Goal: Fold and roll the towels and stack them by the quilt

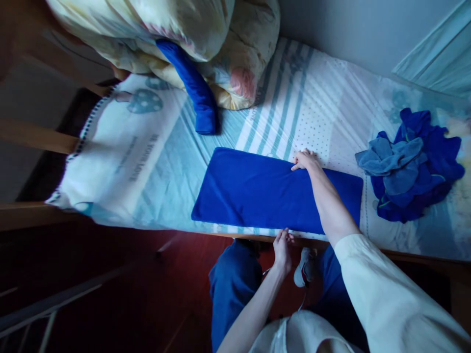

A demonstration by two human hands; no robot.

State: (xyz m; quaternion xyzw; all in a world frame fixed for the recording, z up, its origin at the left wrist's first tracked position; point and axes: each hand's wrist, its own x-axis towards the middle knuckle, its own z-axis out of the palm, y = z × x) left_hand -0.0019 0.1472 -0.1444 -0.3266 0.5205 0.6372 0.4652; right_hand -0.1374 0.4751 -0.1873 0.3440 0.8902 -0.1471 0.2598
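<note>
The blue cloth (257, 191) lies flat along the bed (162, 191)'s near edge, where uneven tugging by the left hand (283, 249) or right hand (306, 160), each grip's closure unclear to me, could wrinkle it.

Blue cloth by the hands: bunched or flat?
Flat: the blue cloth lies as a smooth rectangle on the bed. Cannot tell whether it's doubled.

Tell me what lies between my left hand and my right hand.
A rectangular blue cloth, laid flat: in the head view, your right hand is at its far edge, your left hand at its near edge.
</note>
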